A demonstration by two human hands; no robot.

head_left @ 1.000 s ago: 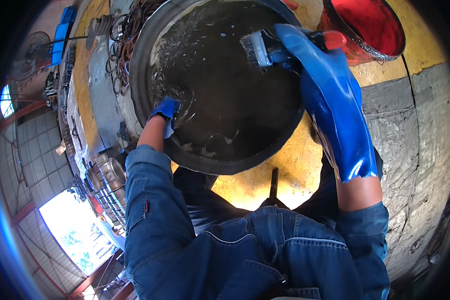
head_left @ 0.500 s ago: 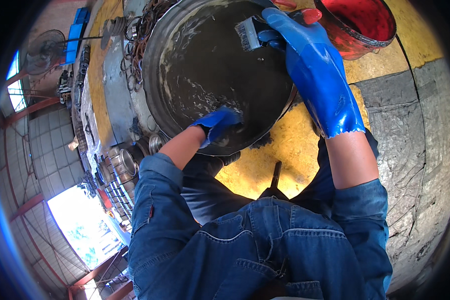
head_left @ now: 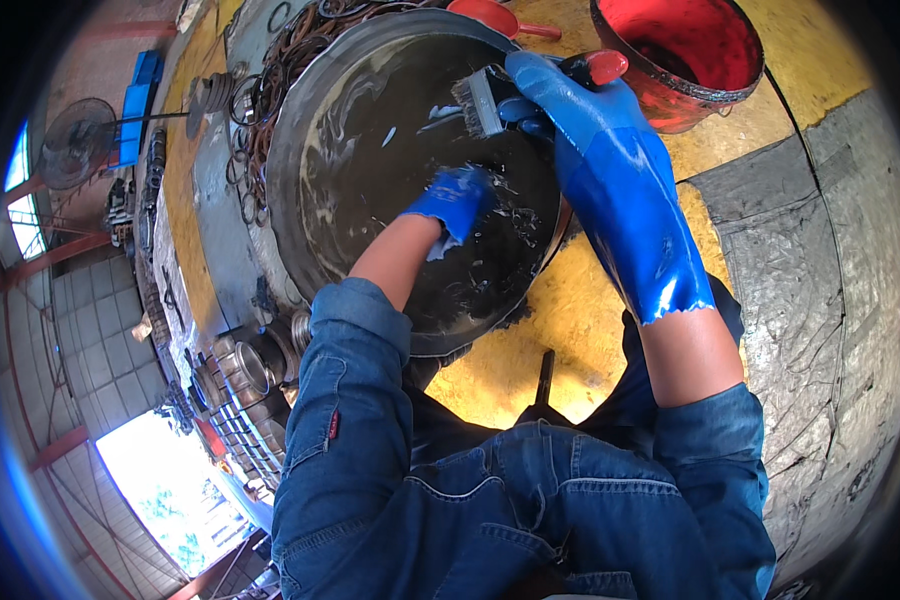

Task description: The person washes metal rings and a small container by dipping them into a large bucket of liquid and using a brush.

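A wide round metal basin (head_left: 286,190) of dark, murky liquid (head_left: 370,150) stands in front of me. My right hand (head_left: 582,108), in a long blue rubber glove, is closed around a flat paintbrush (head_left: 484,102) over the basin's right side. The brush's red handle end sticks out past the thumb, and its bristles point left above the liquid. My left hand (head_left: 454,208), in a shorter blue glove, dips into the liquid near the middle. Motion smears its fingers and the liquid partly covers them, so whether they hold anything cannot be seen.
A red bucket (head_left: 678,108) with a dark rim stands right of the basin. A red scoop (head_left: 488,14) lies beyond the basin. Metal rings (head_left: 254,140) are heaped to its left, with cylindrical metal parts (head_left: 248,366) nearer. Grey sheeting (head_left: 770,240) covers the floor at right.
My left hand has moved up and right, from the basin's near edge toward its middle. The brush has shifted slightly left and down in view, still in my right hand. More of the red scoop shows.
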